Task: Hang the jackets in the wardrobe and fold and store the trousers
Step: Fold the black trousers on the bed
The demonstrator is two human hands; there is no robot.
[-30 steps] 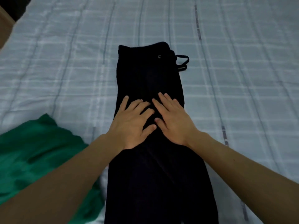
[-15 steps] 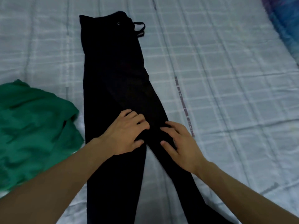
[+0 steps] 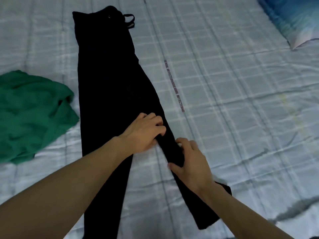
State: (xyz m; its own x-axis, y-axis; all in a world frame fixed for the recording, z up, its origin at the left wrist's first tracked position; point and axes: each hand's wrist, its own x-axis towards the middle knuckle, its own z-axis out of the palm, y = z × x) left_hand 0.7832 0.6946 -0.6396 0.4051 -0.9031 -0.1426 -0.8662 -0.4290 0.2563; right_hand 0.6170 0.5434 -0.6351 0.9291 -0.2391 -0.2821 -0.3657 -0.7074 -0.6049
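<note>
Black trousers [image 3: 110, 80] lie lengthwise on the bed, waistband and drawstring at the far end, the two legs splayed apart toward me. My left hand [image 3: 143, 133] rests with curled fingers at the spot where the legs split, fingertips on the right leg's inner edge. My right hand [image 3: 191, 161] lies across the right leg a little lower, thumb under one edge and fingers over the other, pinching the fabric.
A crumpled green garment [image 3: 32, 114] lies on the left of the bed. The bed is covered by a pale blue checked sheet [image 3: 233, 100]. A blue pillow [image 3: 296, 19] sits at the far right corner.
Both hands have slid down the trousers from near the waist to the legs. The legs have come apart, and my right hand has closed around the right leg.
</note>
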